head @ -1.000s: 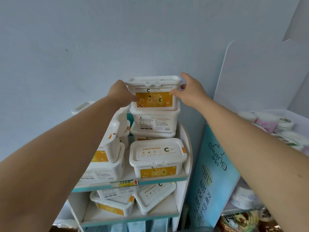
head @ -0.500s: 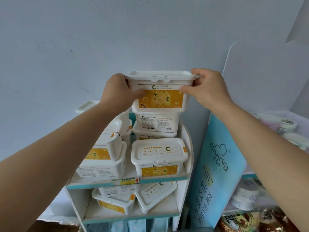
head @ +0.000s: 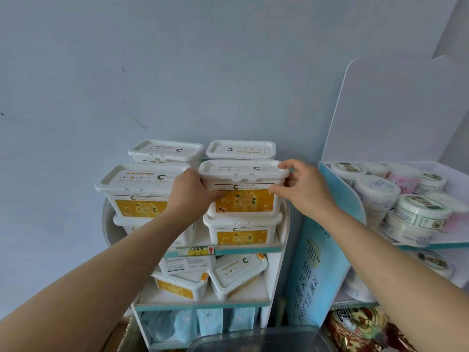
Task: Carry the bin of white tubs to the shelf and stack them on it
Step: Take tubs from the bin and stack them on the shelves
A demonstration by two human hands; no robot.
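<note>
A white tub with a yellow label [head: 243,189] sits on top of another tub [head: 242,231] at the front right of the top shelf [head: 248,248]. My left hand [head: 189,194] grips its left side. My right hand [head: 303,188] holds its right end, thumb on the front and fingers at the lid corner. A two-tub stack [head: 140,191] stands to the left, and two more tubs [head: 239,149] stand behind. The lower shelf holds several tilted tubs [head: 236,274]. The clear bin's rim [head: 253,337] shows at the bottom edge.
The narrow white shelf unit stands against a pale blue wall. A blue display panel [head: 322,255] stands just right of it, with round white and pink jars [head: 416,217] on shelves behind. Blue packets [head: 210,323] fill the lowest level. Patterned snack bags [head: 365,329] lie at bottom right.
Both hands brought the held tub forward and down from the tall back stack onto the front-right tub. The view now looks more steeply down at the shelf.
</note>
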